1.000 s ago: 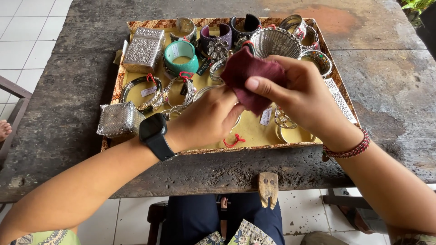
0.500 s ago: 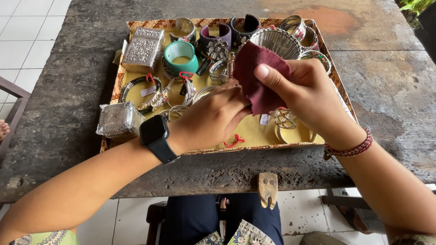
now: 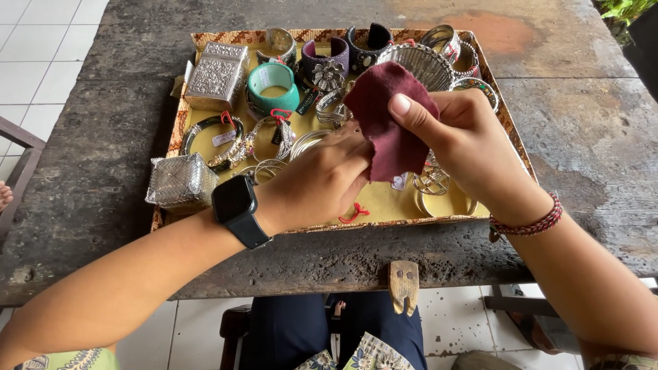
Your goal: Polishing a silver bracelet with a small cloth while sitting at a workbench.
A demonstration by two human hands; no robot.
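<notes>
Fingers (image 3: 411,113) of my right hand (image 3: 473,147) pinch the maroon cloth (image 3: 391,123) from above; it hangs down-left onto my closed left hand (image 3: 322,181), whatever's inside is hidden; both sit over the tray (image 3: 510,130) of bangles on the counter (image 3: 589,137).

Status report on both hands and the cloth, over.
Right hand pinching maroon cloth. Left hand closed beneath cloth, contents hidden. Both over the tray of bracelets; nothing in the way.
</notes>
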